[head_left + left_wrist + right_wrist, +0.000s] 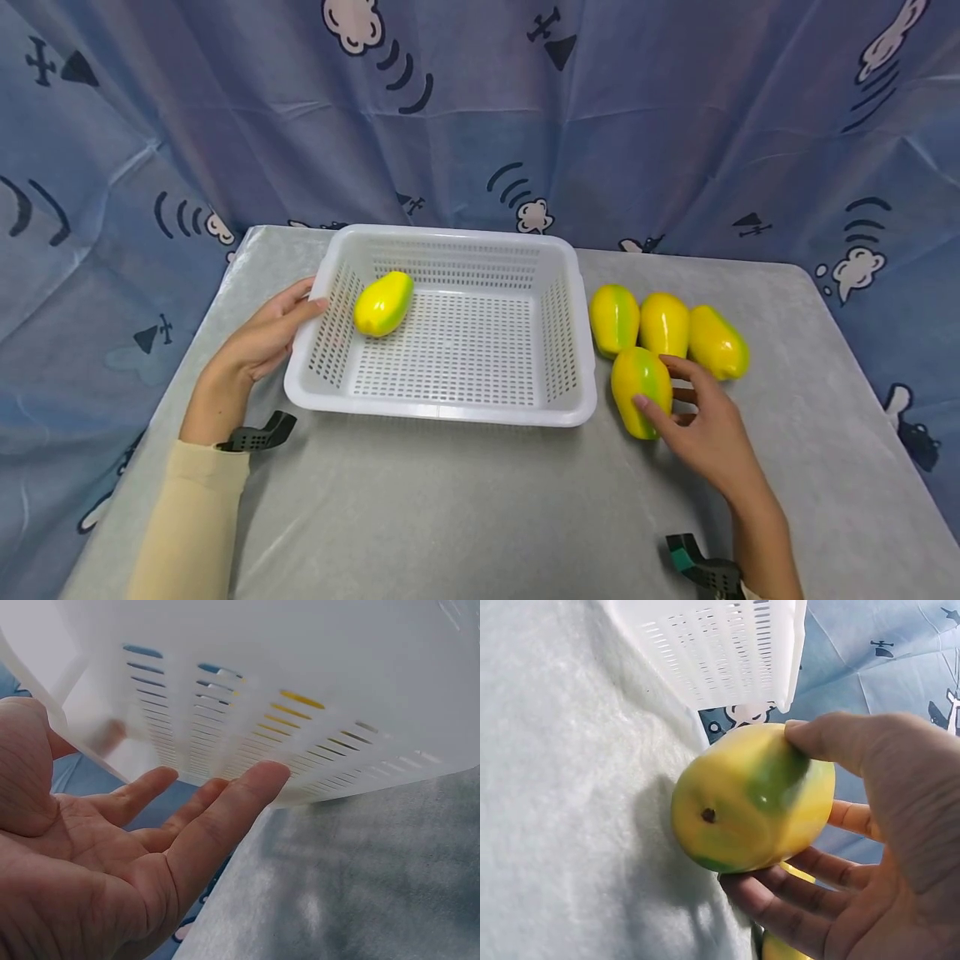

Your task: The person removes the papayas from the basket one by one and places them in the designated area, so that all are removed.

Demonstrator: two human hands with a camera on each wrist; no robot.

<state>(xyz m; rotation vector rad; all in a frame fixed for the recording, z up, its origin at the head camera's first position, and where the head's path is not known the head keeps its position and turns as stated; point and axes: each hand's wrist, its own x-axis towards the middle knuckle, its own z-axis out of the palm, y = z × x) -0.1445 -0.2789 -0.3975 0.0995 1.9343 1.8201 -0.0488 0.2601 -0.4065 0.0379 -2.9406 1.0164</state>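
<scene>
My left hand (266,337) holds a white plastic basket (442,418) by its left end, thumb over the rim and fingers along the outside wall. In the left wrist view, the fingers (225,814) lie fairly straight beside the slotted wall. One yellow-green papaya (383,304) lies inside the basket, toward the left. To the basket's right, my right hand (705,421) grips another papaya (641,392) between thumb and fingers. The right wrist view shows the dark spot on this papaya's (742,817) end, with the thumb on top and fingertips underneath.
Behind the gripped papaya, three more papayas sit close together: one on the left (615,319), one in the middle (665,321) and one on the right (717,342). A grey cloth covers the table (450,508). A patterned blue curtain (465,108) hangs behind it.
</scene>
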